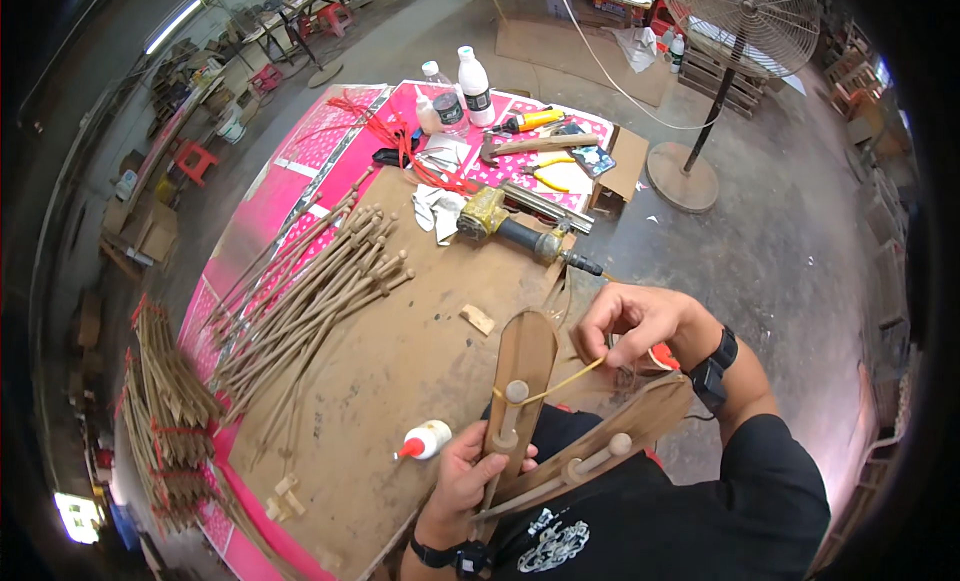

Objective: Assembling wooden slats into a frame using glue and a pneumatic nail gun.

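Observation:
My left hand (465,479) is closed around the lower part of a flat wooden board with a rounded end (527,346). A thin wooden rod with a round knob (516,392) lies along the board's face. My right hand (640,326) pinches one end of a thin yellow band (565,383) between thumb and fingertips. From there the band runs taut to the board, crossing it near the knob. A second rounded board (655,413) rests tilted over my lap, with its own knobbed rod (620,444) on it.
A white glue bottle with a red tip (430,439) lies on the cardboard-topped table (400,366). To the left are loose knobbed rods (320,291) and tied rod bundles (165,411). Farther back sit a nail gun (485,213), hammer (545,144) and pliers (548,171). A fan (735,71) stands beyond.

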`<state>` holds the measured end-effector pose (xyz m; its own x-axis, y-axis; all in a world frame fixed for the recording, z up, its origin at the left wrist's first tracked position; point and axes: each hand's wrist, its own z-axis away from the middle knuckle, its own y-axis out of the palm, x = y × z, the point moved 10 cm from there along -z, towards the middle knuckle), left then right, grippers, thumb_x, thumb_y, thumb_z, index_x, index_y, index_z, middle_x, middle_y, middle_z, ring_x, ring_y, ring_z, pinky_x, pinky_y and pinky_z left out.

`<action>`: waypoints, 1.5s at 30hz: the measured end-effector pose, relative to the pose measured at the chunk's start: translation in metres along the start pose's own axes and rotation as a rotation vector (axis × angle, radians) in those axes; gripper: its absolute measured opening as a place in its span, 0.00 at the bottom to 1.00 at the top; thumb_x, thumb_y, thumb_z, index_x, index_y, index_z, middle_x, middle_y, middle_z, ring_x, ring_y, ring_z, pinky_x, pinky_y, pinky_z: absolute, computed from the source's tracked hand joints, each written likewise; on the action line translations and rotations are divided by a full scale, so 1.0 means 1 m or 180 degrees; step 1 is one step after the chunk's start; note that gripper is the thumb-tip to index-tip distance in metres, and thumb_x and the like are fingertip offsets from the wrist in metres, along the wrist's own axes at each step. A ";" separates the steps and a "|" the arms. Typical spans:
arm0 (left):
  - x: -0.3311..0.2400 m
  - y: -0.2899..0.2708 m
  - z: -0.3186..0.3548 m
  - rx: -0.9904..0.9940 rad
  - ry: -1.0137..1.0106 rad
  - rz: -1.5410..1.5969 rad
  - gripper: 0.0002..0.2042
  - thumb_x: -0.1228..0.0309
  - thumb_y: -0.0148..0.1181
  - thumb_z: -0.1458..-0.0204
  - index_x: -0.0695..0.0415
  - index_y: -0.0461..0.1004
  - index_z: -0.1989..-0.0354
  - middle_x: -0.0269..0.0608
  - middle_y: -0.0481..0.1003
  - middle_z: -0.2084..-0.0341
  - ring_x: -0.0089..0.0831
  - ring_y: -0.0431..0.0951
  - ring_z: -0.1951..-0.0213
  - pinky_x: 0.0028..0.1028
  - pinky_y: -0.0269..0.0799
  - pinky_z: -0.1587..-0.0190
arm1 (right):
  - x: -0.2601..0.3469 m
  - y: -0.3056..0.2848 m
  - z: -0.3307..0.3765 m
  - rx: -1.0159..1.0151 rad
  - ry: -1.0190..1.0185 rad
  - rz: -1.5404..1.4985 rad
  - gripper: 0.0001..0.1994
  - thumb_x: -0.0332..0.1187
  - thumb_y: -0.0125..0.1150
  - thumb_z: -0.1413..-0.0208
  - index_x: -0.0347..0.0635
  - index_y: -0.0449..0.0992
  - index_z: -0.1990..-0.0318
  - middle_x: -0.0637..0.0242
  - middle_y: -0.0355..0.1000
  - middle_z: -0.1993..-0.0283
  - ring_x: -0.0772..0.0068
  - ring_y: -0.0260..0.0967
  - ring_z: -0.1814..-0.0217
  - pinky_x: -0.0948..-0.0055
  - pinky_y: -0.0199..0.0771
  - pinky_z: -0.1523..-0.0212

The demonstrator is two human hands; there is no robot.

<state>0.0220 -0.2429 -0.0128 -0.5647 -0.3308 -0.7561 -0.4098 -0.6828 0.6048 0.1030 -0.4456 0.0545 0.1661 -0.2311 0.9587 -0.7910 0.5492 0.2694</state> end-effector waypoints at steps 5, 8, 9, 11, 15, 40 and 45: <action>-0.001 0.013 0.002 0.0113 0.0078 -0.0182 0.22 0.73 0.63 0.36 0.71 0.66 0.38 0.58 0.80 0.49 0.39 0.84 0.51 0.38 0.80 0.44 | 0.032 0.013 -0.001 -0.0276 -0.1368 -0.1410 0.12 0.37 0.65 0.40 0.40 0.71 0.70 0.67 0.69 0.71 0.69 0.67 0.68 0.72 0.63 0.66; -0.001 0.016 0.006 -0.0073 0.0243 -0.0381 0.21 0.74 0.62 0.35 0.70 0.67 0.38 0.55 0.80 0.49 0.36 0.84 0.51 0.35 0.79 0.43 | 0.015 0.003 -0.009 -0.1100 -0.0497 -0.1804 0.12 0.37 0.66 0.37 0.42 0.71 0.68 0.72 0.64 0.76 0.75 0.65 0.74 0.74 0.62 0.71; -0.002 0.014 0.008 -0.0178 0.0356 -0.0542 0.20 0.74 0.62 0.35 0.70 0.67 0.38 0.54 0.80 0.49 0.34 0.84 0.51 0.33 0.79 0.43 | 0.022 -0.003 -0.012 -0.1116 -0.0501 -0.1785 0.12 0.37 0.66 0.37 0.42 0.71 0.68 0.72 0.64 0.76 0.75 0.65 0.74 0.74 0.62 0.71; 0.004 0.013 0.003 -0.0344 0.0434 -0.0693 0.20 0.75 0.63 0.36 0.70 0.67 0.39 0.52 0.81 0.50 0.33 0.84 0.52 0.32 0.79 0.44 | 0.020 -0.017 -0.015 -0.1117 0.0299 -0.1125 0.11 0.36 0.66 0.35 0.42 0.73 0.67 0.76 0.64 0.77 0.81 0.62 0.79 0.78 0.59 0.75; -0.006 0.022 -0.001 -0.0813 0.0694 -0.1165 0.18 0.75 0.65 0.37 0.68 0.71 0.41 0.45 0.83 0.53 0.27 0.84 0.55 0.27 0.79 0.50 | 0.051 -0.035 -0.018 -0.1379 0.0977 -0.0038 0.11 0.35 0.68 0.36 0.39 0.79 0.68 0.74 0.74 0.75 0.84 0.65 0.81 0.80 0.62 0.79; -0.012 0.012 -0.005 -0.1346 0.1032 -0.2186 0.16 0.73 0.66 0.36 0.65 0.74 0.43 0.37 0.82 0.59 0.23 0.83 0.58 0.25 0.79 0.52 | 0.120 0.063 -0.059 -0.1295 -0.0586 0.5685 0.11 0.30 0.67 0.46 0.38 0.68 0.71 0.60 0.71 0.74 0.55 0.75 0.74 0.60 0.74 0.76; -0.021 0.024 -0.005 -0.1305 0.1060 -0.2446 0.15 0.72 0.66 0.37 0.64 0.75 0.44 0.36 0.82 0.59 0.21 0.82 0.59 0.25 0.79 0.53 | 0.127 0.076 -0.046 -0.1483 -0.0989 0.6104 0.14 0.32 0.69 0.44 0.43 0.67 0.74 0.67 0.66 0.77 0.66 0.71 0.77 0.66 0.71 0.79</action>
<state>0.0280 -0.2556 0.0167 0.0170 0.1808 -0.9834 -0.2652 -0.9475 -0.1787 0.0918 -0.3962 0.2014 -0.6848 0.7264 -0.0580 0.4132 0.3215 -0.8520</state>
